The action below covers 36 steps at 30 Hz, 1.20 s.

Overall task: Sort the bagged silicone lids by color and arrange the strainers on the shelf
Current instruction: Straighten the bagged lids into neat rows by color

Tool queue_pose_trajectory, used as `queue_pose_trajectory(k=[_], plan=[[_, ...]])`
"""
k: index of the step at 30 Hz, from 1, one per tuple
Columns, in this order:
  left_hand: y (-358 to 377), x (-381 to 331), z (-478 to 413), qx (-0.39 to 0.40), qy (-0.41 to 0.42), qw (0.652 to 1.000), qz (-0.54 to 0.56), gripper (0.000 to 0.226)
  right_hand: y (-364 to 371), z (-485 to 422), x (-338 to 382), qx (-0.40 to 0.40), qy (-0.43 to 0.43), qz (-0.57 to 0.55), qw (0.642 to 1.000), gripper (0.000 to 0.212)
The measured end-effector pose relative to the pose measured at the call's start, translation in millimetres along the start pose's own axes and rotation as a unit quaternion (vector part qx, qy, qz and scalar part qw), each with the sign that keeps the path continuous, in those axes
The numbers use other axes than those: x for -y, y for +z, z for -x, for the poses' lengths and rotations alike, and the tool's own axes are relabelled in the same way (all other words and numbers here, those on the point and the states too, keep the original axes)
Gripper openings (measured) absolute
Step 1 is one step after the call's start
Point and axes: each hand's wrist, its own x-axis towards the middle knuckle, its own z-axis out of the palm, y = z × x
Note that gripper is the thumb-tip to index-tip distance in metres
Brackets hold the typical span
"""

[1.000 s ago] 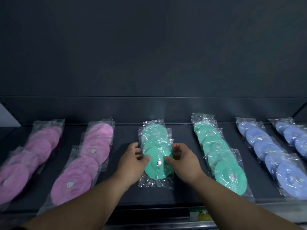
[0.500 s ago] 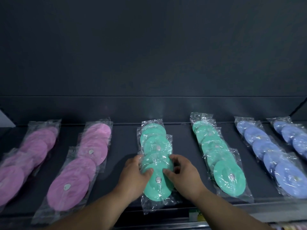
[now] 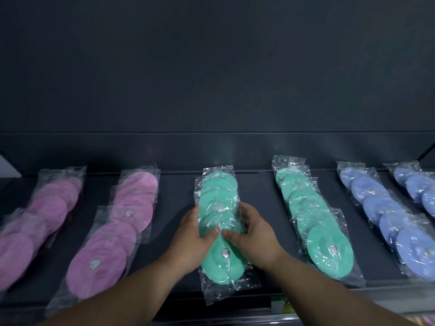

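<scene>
A dark wall fills the view from 10 through 2 o'clock, and below it the shelf runs from 9 to 3 o'clock, carrying six rows of bagged lids that overlap like roof tiles, probably so each bag stays visible while the rows stay narrow. The pink lids take two rows toward 8 and 9 o'clock, the blue lids two rows toward 3 and 4 o'clock, and the green lids sit between, one row at 4 o'clock and the task's current row at 6 o'clock, so the colours already stand grouped. No strainers are in view. In that middle row the front bag lies nearest the viewer, its clear tail hanging over the shelf's front edge. Just behind it the left hand and right hand each grip a green bag from opposite sides, thumbs pressed on top almost touching, fingers curled round its edges. Holding it by both sides likely keeps the slippery film from twisting while it is squared with its row. This looks like straightening work late in the colour sort. A small yellow-green tag sits on the shelf front at 5 o'clock.
</scene>
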Motion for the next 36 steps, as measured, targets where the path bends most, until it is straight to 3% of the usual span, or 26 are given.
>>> queue_pose_trajectory(k=[4,7,11,14,16,18,21,27,32,36], plan=[[-2.9,-4.2,-6.6,-0.025,0.002,1.000,0.012,0.074,-4.3,-0.7,7.3,-0.023,-0.002,-0.009,1.000,0.052],[-6.6,-11.9,-15.4,-0.012,-0.032,0.995,0.099,0.065,-7.4,-11.1,13.2,-0.037,0.007,-0.029,0.999,0.063],[-5.4,-19.6,-19.1,0.031,-0.048,0.988,0.146,0.034,-4.9,-21.9,12.1,-0.003,0.032,-0.035,0.999,0.047],[-8.6,-22.9,-27.7,0.003,-0.054,0.989,0.136,0.048,-7.2,-29.0,13.7,-0.038,0.038,-0.019,0.998,0.039],[-13.1,-22.3,-42.5,-0.023,-0.076,0.991,0.111,0.071,-11.4,-37.1,17.1,-0.057,0.047,0.003,0.997,0.051],[-17.1,-24.1,-57.6,-0.030,-0.090,0.989,0.109,0.075,-15.8,-46.6,21.9,-0.049,0.056,0.014,0.997,0.052],[-16.9,-28.3,-78.4,-0.019,-0.100,0.983,0.152,0.066,-15.9,-62.1,27.0,-0.008,0.059,0.022,0.998,0.039],[-3.6,-32.0,-93.4,0.031,-0.098,0.975,0.195,0.022,-7.1,-79.4,30.3,0.017,0.050,-0.004,0.999,0.050],[-1.4,-35.9,-93.3,0.017,-0.075,0.980,0.184,0.028,-8.2,-81.7,28.5,0.053,0.044,0.077,0.995,0.067],[-2.9,-37.9,-91.5,0.004,-0.081,0.988,0.134,0.027,-13.2,-83.6,32.2,0.070,0.039,0.101,0.992,0.060]])
